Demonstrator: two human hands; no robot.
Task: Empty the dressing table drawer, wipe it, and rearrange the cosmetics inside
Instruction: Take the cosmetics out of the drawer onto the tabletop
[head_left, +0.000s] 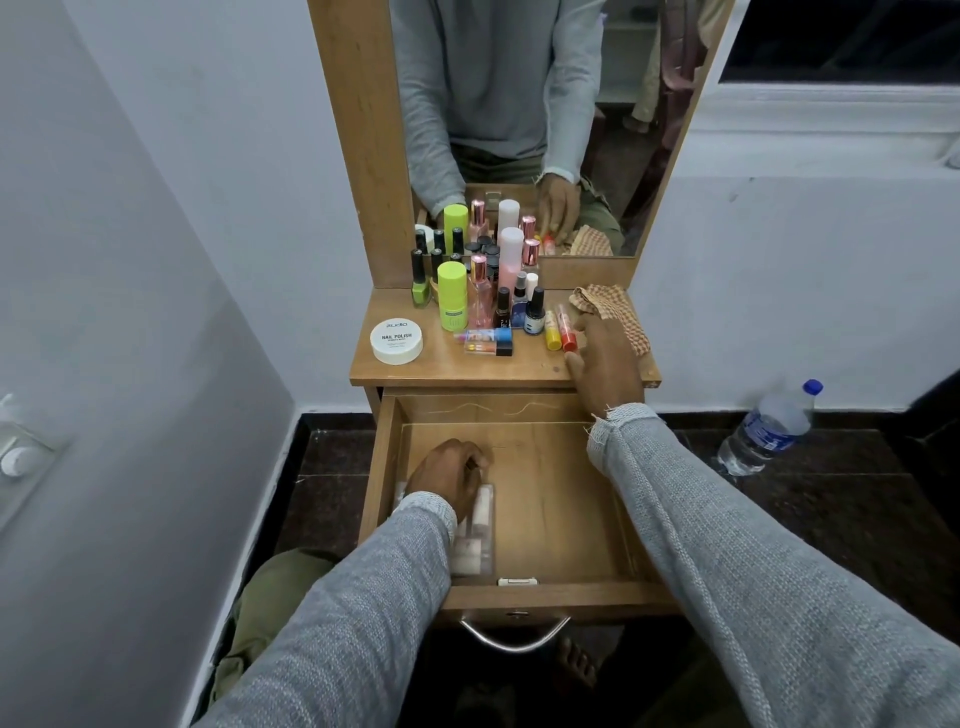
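Note:
The wooden drawer (545, 592) is pulled out, and its floor is mostly bare. My left hand (449, 475) is inside it at the left, fingers curled over the far end of a clear plastic case (477, 535) that holds pale tubes. My right hand (605, 358) lies on the dressing table top (447, 366). Its fairly straight fingertips touch a red-capped tube (568, 335) lying beside a yellow-capped tube (552, 332). A checked cloth (613, 312) is bunched behind that hand.
Nail polish bottles, a lime-green stick (452, 304), pink bottles and a white nail polish remover tub (397, 340) crowd the top below the mirror (519, 104). A water bottle (769, 431) stands on the dark floor at right. A wall is close on the left.

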